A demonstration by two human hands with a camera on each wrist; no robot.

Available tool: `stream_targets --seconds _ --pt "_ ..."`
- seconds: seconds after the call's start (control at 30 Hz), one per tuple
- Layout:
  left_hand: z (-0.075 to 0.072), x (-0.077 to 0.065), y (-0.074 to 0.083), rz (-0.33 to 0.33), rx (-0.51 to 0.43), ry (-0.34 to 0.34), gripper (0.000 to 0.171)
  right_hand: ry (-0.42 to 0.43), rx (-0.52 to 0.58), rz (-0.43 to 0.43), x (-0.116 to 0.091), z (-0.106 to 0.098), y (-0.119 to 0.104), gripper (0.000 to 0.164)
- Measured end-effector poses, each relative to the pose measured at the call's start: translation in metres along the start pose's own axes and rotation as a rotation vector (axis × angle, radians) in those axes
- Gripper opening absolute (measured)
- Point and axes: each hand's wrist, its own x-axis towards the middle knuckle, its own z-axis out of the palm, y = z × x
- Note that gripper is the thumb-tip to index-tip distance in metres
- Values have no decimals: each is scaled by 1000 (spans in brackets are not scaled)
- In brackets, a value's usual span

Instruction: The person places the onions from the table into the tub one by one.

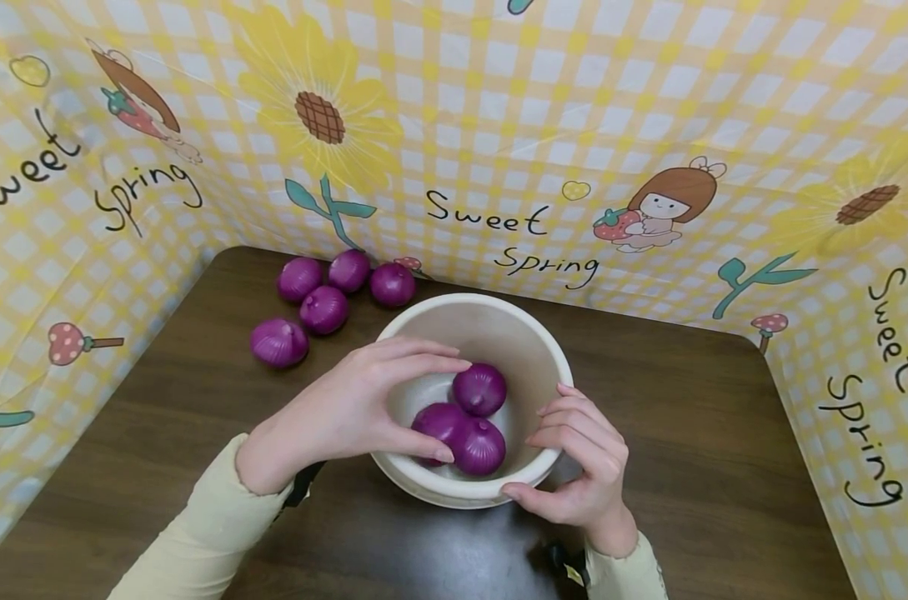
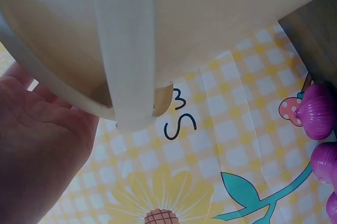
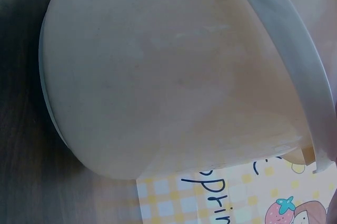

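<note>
A cream-white bucket (image 1: 551,350) stands on the table with several purple onions (image 1: 480,450) lying inside it. My left hand (image 1: 363,400) reaches over the left side of the rim, fingers and thumb spread apart above the onions with nothing visibly gripped between them. In the left wrist view the palm (image 2: 58,139) shows bare beside the rim. My right hand (image 1: 581,467) holds the right front of the rim, fingers bent over it and thumb at the front. The right wrist view is filled by the bucket's side wall (image 3: 158,87); right fingers barely show there.
Several more purple onions (image 1: 323,310) lie at the table's back left, beside the bucket. A yellow checked cloth (image 1: 499,125) with printed flowers walls off the back and sides of the dark wooden table (image 1: 679,433). The bucket's pale handle (image 3: 284,39) lies along its rim.
</note>
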Motion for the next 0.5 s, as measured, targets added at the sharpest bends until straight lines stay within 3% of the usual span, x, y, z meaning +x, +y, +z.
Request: stream_targets --seconds 0.5 --pt "-3 0 -4 23 27 47 71 2 2 -9 1 0 0 47"
